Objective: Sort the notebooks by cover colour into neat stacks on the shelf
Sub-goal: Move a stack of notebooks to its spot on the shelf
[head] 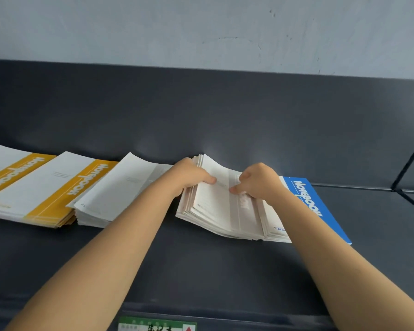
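My left hand (191, 177) grips the far left corner of the pale stack (222, 211), thumb on the top cover and fingers curled round the edge. My right hand (261, 185) is curled tight and pinches at the top cover near its middle. That stack lies on the shelf (201, 263) at about 5 o'clock from the centre of my view, its sheets fanned and its far corner lifted. The blue notebook (306, 201) lies at 4 o'clock, touching the stack and partly under it, with my right wrist across it.

As I judge it, the fanned edges could slide apart if I lift by one corner, and loose notebooks would spill toward the front edge at 6 o'clock. Thin covers may crease under a hard pinch. The white stack (115, 192) at 8 o'clock, just beside my left forearm, looks close in shade to the pale one, so a mix-up is easy, and the forearm could nudge it. The two yellow stacks (58, 199) at 9 o'clock overlap and are not squared.

The shelf is dark grey and matt with a dark back panel. A pale, scuffed wall (225, 27) rises at 12 o'clock, dark bars (409, 161) cross at 3 o'clock, and a green-and-white label (157, 327) sits at 6 o'clock on the bottom edge.
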A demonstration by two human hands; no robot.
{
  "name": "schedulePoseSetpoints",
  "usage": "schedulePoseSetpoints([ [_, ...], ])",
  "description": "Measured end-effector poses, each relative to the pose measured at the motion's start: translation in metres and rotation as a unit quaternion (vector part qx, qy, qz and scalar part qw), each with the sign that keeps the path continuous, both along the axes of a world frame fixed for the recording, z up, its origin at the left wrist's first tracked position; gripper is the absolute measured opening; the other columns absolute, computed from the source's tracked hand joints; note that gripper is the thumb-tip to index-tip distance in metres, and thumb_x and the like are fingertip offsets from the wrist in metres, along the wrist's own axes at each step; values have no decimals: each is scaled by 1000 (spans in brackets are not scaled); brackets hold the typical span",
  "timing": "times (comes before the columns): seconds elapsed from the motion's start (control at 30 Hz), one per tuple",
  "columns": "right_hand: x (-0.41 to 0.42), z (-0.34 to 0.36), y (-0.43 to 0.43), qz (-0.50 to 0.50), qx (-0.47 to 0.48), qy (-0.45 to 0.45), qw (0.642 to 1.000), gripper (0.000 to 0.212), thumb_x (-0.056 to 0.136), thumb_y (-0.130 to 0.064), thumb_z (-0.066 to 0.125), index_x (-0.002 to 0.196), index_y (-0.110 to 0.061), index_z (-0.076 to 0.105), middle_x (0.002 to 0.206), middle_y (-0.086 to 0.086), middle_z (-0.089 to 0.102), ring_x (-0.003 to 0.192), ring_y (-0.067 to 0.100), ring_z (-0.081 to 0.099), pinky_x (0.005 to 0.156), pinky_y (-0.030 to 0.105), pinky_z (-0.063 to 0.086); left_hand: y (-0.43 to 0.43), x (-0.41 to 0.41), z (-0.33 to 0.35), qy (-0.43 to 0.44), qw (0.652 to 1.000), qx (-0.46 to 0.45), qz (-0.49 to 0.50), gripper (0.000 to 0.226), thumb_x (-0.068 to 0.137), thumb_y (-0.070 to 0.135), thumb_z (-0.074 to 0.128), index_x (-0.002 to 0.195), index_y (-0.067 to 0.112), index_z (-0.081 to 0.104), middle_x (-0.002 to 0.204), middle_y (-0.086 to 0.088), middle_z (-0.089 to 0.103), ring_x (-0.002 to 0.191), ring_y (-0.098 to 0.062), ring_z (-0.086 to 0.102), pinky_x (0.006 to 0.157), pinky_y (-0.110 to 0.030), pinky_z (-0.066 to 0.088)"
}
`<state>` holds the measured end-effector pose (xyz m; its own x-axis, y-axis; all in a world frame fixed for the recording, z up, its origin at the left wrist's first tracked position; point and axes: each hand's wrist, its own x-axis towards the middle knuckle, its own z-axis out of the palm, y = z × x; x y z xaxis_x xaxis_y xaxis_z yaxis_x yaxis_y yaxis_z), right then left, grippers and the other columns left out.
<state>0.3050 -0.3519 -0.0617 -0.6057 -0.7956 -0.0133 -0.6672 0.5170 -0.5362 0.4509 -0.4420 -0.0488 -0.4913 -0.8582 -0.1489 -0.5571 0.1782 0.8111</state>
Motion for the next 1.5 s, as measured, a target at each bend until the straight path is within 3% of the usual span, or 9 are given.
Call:
schedulePoseSetpoints([
  [0.13,-1,0,5,-18,-97,-75,992,77,67,-44,82,126,-5,51,117,11,58,94,25,63,82,33,50,-15,7,5,133,984,119,16,40,76,4,74,113,-2,61,100,-14,70,82,-23,69,64,-28,54],
  [0.27,2,16,12,-43,-193,-136,971,103,65,-53,80,145,-15,28,145,0,35,127,21,43,91,29,39,-13,19,11,271,948,164,-25,22,84,-7,65,102,6,67,88,-11,75,74,-21,73,59,-29,57],
  [0.33,2,20,16,-27,-241,-202,949,97,60,-50,85,139,-15,40,137,-2,50,120,18,53,96,33,45,-12,21,11,336,926,167,-43,34,83,-7,65,113,9,64,101,-11,74,89,-25,73,70,-35,58],
  [0.43,5,18,19,79,-291,-327,896,52,67,-23,85,114,-13,64,107,-2,72,98,18,69,92,41,53,-14,19,17,417,892,160,-73,46,79,-9,62,121,9,60,111,-12,72,99,-28,70,79,-38,55],
  [0.57,9,11,15,124,-355,-297,877,44,69,0,81,109,-7,67,103,4,73,95,21,70,87,40,55,-11,15,14,432,886,138,-97,44,61,3,65,104,9,67,96,-9,74,88,-24,71,80,-37,54],
  [0.77,11,12,12,130,-402,-301,855,51,65,-17,82,112,-9,63,103,4,73,94,22,70,80,34,57,-5,13,7,421,899,75,-98,47,68,26,73,112,9,68,107,-11,73,100,-29,69,89,-45,54],
  [1.03,25,17,13,122,-456,-320,821,29,68,-6,82,95,-12,72,93,3,75,87,19,72,73,28,56,21,3,2,459,886,57,-37,50,59,45,81,102,20,73,100,-5,75,95,-25,72,85,-46,56],
  [1.33,13,-2,10,124,-381,-302,865,30,69,-9,84,95,-17,73,94,-4,75,87,9,70,72,18,53,14,-4,-8,400,916,29,3,32,70,39,83,98,27,71,93,9,76,88,-10,72,73,-27,53],
  [1.5,12,-1,11,122,-371,-294,873,29,67,-13,85,92,-19,73,91,-10,75,83,4,70,68,14,52,15,-1,-10,374,922,-103,19,42,72,52,70,107,30,64,97,16,71,88,6,66,67,-9,50],
])
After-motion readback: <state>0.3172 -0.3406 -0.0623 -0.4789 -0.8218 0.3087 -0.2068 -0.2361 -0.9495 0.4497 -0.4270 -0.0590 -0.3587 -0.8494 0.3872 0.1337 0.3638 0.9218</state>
